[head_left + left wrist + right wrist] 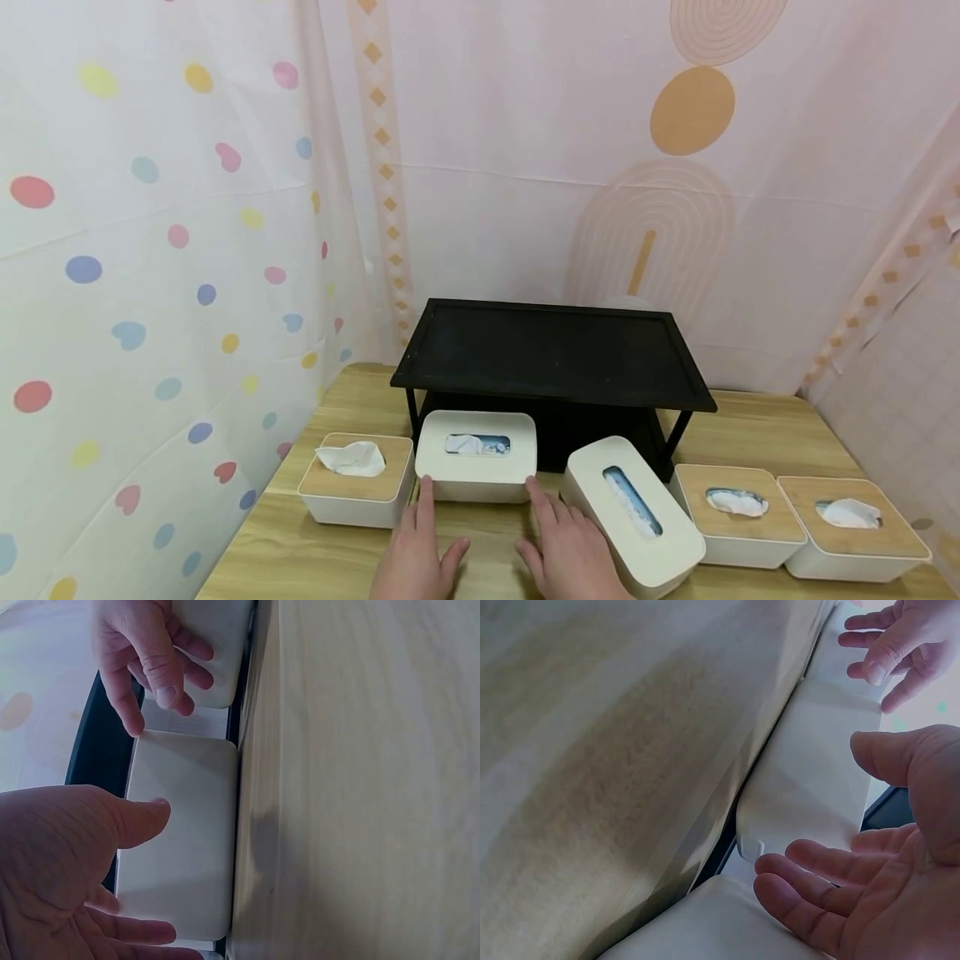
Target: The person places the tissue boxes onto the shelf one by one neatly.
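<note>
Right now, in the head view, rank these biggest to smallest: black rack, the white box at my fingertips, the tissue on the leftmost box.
1. Black rack, largest by far
2. White box, clearly smaller
3. Tissue, smallest

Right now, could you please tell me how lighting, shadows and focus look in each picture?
Head view: bright, fairly even light, the centre white-lidded tissue box clearly outlined; left wrist view: dimmer, a dark shadow on the wooden tabletop, the patterned curtain pale and out of focus; right wrist view: also dim, with soft, blurry tabletop grain and broad shadows.
</note>
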A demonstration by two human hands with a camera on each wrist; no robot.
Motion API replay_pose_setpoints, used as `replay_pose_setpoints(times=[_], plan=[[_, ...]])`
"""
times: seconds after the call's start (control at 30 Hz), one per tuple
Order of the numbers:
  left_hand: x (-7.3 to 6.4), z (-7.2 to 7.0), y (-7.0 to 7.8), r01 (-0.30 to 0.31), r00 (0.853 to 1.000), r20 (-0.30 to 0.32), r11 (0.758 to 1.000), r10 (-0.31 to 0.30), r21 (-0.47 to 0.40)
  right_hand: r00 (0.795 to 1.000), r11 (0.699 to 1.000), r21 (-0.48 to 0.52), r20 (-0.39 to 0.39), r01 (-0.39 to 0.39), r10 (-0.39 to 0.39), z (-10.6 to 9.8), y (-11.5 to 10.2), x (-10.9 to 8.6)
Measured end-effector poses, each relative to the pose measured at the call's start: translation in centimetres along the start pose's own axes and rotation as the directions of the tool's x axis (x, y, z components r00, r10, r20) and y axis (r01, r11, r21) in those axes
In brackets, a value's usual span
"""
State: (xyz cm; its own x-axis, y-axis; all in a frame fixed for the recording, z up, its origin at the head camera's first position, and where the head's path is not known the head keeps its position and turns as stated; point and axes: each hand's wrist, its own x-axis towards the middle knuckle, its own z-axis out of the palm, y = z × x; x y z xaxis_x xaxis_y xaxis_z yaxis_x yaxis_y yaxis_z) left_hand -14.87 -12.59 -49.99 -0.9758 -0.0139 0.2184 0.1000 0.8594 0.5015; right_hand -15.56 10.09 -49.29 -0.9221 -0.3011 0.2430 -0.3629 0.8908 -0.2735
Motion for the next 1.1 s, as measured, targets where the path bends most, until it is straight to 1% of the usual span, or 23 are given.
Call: replay_pose_setpoints(times=[0.27,0.4,0.6,0.7,0.73,0.83,0.9,0.93,0.97,1.1], plan=[[0.5,-0.2,-0.1,0.046,0.998,0.054,0.999,-0.045,-0.010,0.999,1.000,0.009,-0.045,0.019,-0.019,0.2,0.1,0.3],[0.7,-0.2,-0.1,0.061,0.996,0.065,0.998,-0.060,-0.013,0.998,0.999,0.017,-0.063,0.027,-0.026,0.3,0.0,0.4],[0.8,-0.3,0.1,0.057,0.996,0.074,0.998,-0.056,-0.011,0.995,0.999,0.003,-0.095,0.035,-0.035,0.3,-0.1,0.4],[0.9,-0.1,-0.2,0.048,0.997,0.062,0.999,-0.046,-0.023,0.994,0.999,-0.012,-0.106,0.039,-0.040,0.4,-0.1,0.5],[0.9,0.2,-0.4,0.036,0.998,0.042,0.999,-0.036,-0.009,0.993,0.999,-0.014,-0.106,0.041,-0.042,0.4,-0.1,0.5],[0.9,0.5,-0.6,0.010,1.000,0.003,1.000,-0.010,-0.018,0.994,0.999,-0.016,-0.097,0.046,-0.048,0.4,0.0,0.6],[0.9,0.4,-0.4,0.003,1.000,-0.008,1.000,-0.003,-0.014,0.995,0.999,-0.009,-0.083,0.047,-0.047,0.4,0.0,0.6],[0.9,0.2,-0.3,0.004,1.000,-0.006,1.000,-0.004,-0.013,0.996,0.999,-0.005,-0.076,0.046,-0.046,0.3,0.0,0.6],[0.9,-0.1,-0.1,0.011,1.000,0.009,1.000,-0.010,-0.029,0.997,0.999,-0.002,-0.069,0.046,-0.046,0.3,0.0,0.7],[1.1,-0.4,0.2,0.022,0.999,0.033,1.000,-0.021,-0.020,0.998,0.999,0.020,-0.045,0.042,-0.041,0.2,0.1,0.9]])
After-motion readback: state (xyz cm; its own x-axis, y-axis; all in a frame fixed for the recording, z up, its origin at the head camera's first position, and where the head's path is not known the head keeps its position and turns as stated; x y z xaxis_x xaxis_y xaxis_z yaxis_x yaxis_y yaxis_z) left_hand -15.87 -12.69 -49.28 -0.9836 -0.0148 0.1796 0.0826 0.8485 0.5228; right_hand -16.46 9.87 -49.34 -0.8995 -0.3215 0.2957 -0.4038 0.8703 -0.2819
